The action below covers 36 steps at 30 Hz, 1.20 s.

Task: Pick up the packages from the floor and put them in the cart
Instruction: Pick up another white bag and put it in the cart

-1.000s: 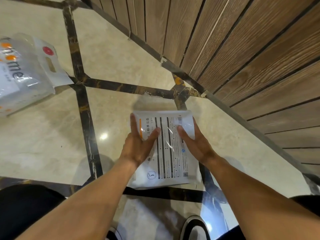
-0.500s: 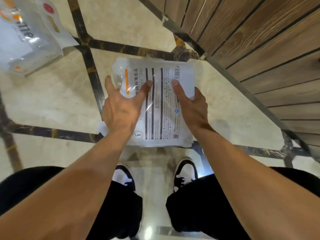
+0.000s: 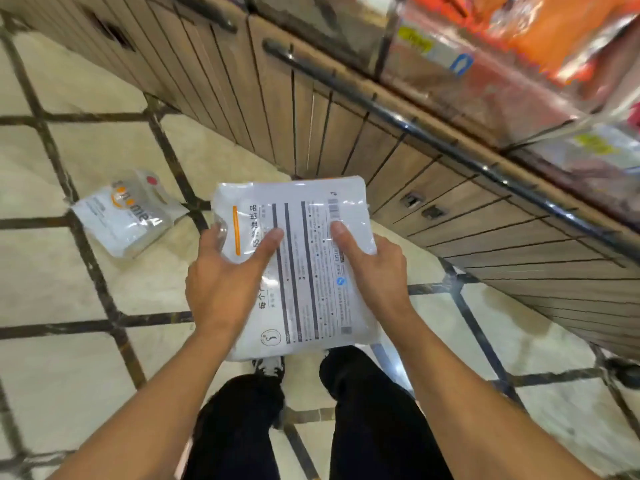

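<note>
A flat white package (image 3: 304, 244) with black stripes, an orange bar and printed text is held up in front of me, well above the floor. My left hand (image 3: 225, 285) grips its left edge, thumb on top. My right hand (image 3: 374, 271) grips its right edge the same way. A second white package (image 3: 124, 216) with orange and black lettering lies on the floor to the left. The cart (image 3: 450, 136), with a dark bar along its rim, crosses the upper right and holds orange and clear-wrapped goods (image 3: 540, 36).
A wood-panelled wall (image 3: 263, 109) runs diagonally behind the package. The floor (image 3: 69, 278) is cream tile with dark strips. My black-trousered legs and shoes (image 3: 270, 367) stand below the package. A cart wheel (image 3: 623, 370) shows at the right edge.
I have risen from a crouch, lifting the striped package off the floor with both hands. The view has swung up, bringing the cart and its goods into sight at upper right.
</note>
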Motion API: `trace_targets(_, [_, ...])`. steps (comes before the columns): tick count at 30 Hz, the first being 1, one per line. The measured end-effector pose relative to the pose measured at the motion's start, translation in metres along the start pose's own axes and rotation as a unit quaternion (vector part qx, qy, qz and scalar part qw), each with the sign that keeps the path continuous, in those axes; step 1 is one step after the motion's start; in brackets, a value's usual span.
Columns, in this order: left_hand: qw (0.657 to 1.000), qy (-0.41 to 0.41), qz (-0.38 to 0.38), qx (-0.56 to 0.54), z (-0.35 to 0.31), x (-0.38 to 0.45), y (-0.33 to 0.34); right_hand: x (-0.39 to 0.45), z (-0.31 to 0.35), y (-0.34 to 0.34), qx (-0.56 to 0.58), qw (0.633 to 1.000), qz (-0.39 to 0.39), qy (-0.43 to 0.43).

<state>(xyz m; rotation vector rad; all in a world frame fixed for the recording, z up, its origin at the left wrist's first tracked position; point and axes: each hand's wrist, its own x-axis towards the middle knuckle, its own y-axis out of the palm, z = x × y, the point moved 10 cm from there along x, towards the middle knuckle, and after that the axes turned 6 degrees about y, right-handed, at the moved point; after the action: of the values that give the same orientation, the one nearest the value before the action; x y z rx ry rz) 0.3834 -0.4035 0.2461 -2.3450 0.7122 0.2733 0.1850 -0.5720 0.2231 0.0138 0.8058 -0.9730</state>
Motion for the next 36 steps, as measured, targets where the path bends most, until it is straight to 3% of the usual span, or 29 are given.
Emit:
trace_targets(9, [0.979, 0.181, 0.096, 0.027, -0.284, -0.077, -0.067, -0.172, 0.181, -0.173, 0.088, 0.981, -0.172, -0.012])
trace_targets(18, [0.891, 0.399, 0.214, -0.017, -0.522, -0.229, -0.031, -0.325, 0.247, -0.377, 0.174, 0.924, -0.33, -0.083])
trace_targets(26, [0.783, 0.53, 0.324, -0.024, -0.635, -0.439, 0.052, -0.472, 0.183, -0.545, 0.247, 0.849, -0.454, -0.111])
trace_targets(32, [0.736, 0.542, 0.404, -0.011, -0.632, -0.615, 0.137, -0.591, 0.073, -0.645, 0.227, 0.81, -0.536, -0.078])
trace_targets(36, [0.723, 0.529, 0.444, -0.006, -0.612, -0.723, 0.199, -0.661, -0.009, -0.704, 0.248, 0.782, -0.569, -0.055])
